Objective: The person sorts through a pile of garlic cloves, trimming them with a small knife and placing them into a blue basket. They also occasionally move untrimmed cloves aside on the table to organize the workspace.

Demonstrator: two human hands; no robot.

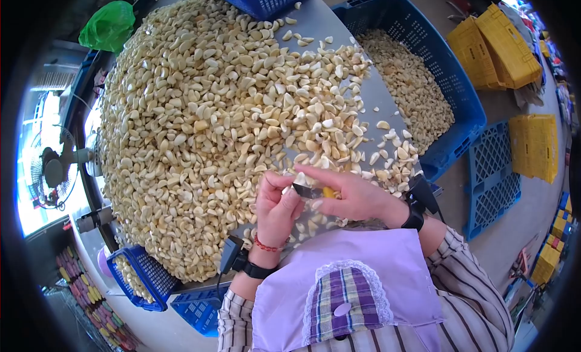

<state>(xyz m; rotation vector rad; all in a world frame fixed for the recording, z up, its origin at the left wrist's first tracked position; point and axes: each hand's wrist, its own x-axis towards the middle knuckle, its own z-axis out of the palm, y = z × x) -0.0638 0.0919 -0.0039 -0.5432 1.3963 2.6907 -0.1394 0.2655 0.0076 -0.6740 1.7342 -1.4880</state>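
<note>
Left hand [275, 210]: closed around a pale clove [301, 179], red bracelet at the wrist.
Right hand [351, 195]: gripping a yellow-handled knife [310, 192], blade against the clove.
Table [375, 92]: heaped with a pile of cloves [200, 128].
Blue crate [466, 110]: beside the table, part-filled with cloves.
Blue basket [142, 279]: lower left, holding cloves.
Yellow crates [502, 46]: far right, on the floor.

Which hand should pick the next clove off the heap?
Probably left: the left hand, pinching a clove, lies beside the garlic heap; the right hand grips the yellow-handled knife.
</note>
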